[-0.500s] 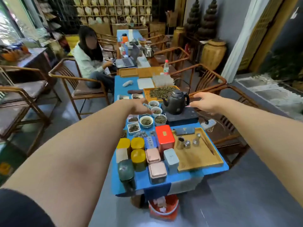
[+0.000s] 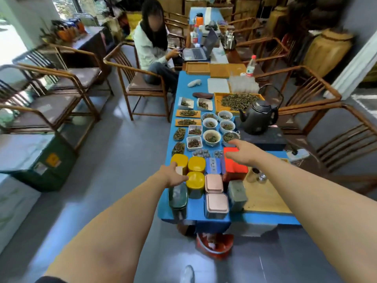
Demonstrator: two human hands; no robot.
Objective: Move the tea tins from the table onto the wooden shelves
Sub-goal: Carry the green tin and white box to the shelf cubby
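Observation:
Several tea tins stand at the near end of the blue table [image 2: 191, 210]: three yellow tins [image 2: 196, 164], two pink tins [image 2: 216, 202], a dark green tin [image 2: 177, 196], a grey-green tin [image 2: 236, 194], a blue tin [image 2: 213, 165] and a tall red tin [image 2: 234, 169]. My left hand [image 2: 172, 176] hovers by a small cream tin [image 2: 179, 170], between the yellow tins, fingers apart and holding nothing. My right hand [image 2: 243, 153] is over the top of the red tin, fingers spread, with no grip visible. The wooden shelves are out of view.
Bowls and trays of loose tea [image 2: 212, 137] fill the table's middle, with a black kettle [image 2: 258, 117] on a dark base. A wooden tray [image 2: 265, 198] lies at the right. A seated person [image 2: 152, 45] works further along. Wooden chairs [image 2: 140, 82] flank the table; a red bin [image 2: 214, 245] sits beneath.
Both hands have drawn back from over the tea bowls and kettle toward the tins at the near end. The view has tilted down and come closer to the table.

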